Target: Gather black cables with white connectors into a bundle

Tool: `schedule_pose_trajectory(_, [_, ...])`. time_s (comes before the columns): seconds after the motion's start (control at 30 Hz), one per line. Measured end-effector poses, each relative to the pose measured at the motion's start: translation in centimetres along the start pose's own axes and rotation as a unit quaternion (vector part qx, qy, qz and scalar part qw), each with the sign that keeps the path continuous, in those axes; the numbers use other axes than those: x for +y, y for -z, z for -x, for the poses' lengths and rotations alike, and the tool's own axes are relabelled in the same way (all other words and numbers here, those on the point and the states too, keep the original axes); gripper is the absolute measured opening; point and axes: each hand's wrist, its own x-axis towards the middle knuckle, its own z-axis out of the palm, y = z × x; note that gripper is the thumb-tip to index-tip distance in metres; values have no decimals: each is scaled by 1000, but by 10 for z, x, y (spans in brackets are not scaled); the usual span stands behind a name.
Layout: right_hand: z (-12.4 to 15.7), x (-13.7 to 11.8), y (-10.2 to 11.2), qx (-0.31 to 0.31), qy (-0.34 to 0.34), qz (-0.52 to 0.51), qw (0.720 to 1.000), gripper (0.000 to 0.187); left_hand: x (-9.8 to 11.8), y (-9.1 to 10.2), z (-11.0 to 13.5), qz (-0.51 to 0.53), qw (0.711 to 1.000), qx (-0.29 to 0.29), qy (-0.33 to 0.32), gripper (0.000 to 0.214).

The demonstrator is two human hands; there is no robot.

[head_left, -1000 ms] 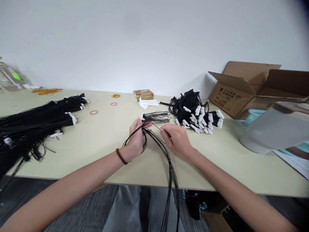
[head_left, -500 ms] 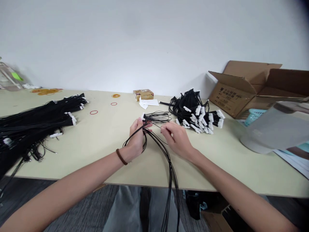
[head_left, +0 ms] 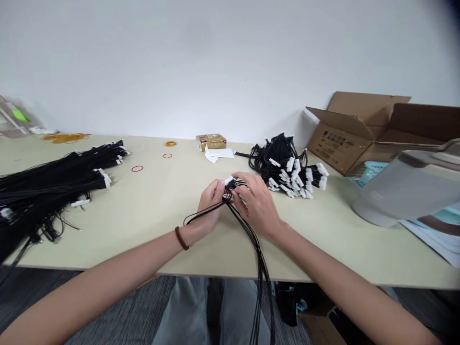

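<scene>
Black wires [head_left: 260, 254] in L hand [head_left: 210, 206]; R hand [head_left: 258, 203] curled.

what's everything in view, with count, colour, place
table: one, cream, middle
wire piles: two, black and white, left and right
held wires: one bunch, black, centre
held connector: one, white, centre
red rings: two, red, left
yellow rings: two clusters, yellow, back left
small box: one, gold, back centre
paper: uncounted, white, centre and right
carton: one, brown, back right
jug: one, grey, right
tub: one, teal, behind jug
container: one, clear, far left
wall: one, pale, back
floor: one, grey, below
clutter: uncounted, black and brown, under table
trousers: one pair, grey, bottom
bracelet: one, brown, left wrist
left hand, right hand: one each, bare, centre
</scene>
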Motion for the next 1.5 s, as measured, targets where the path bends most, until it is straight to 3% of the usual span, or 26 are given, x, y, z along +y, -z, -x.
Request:
schedule_pose_trajectory(0.43, [4,-3,-5,-2,-35,-39,999,8,-2,4,-1,-105,994,-12,-19,31])
schedule_pose_trajectory(0.67, [-1,14,1,-27,-27,-25,999,4,3,3,-3,112,988,-44,95,18])
schedule_pose_trajectory(0.8, [-1,41,11,-4,-37,39,999,27,1,9,-7,159,964,-74,197,14])
schedule_pose_trajectory(0.93, [-1,63,22,39,-35,74,996,32,2,11,-8,179,946,-115,243,14])
schedule_pose_trajectory(1.17, [-1,70,25,108,15,67,992,39,5,13,-7,199,927,-167,269,9])
schedule_pose_trajectory(1.33, [-5,56,29,117,65,149,980,34,3,13,-10,250,927,-120,251,8])
schedule_pose_trajectory(1.43, [-6,37,31,197,166,187,948,29,6,11,-11,276,924,-94,247,12])
schedule_pose_trajectory(1.5, [-5,26,31,194,263,172,929,22,8,11,-11,280,921,-85,255,13])
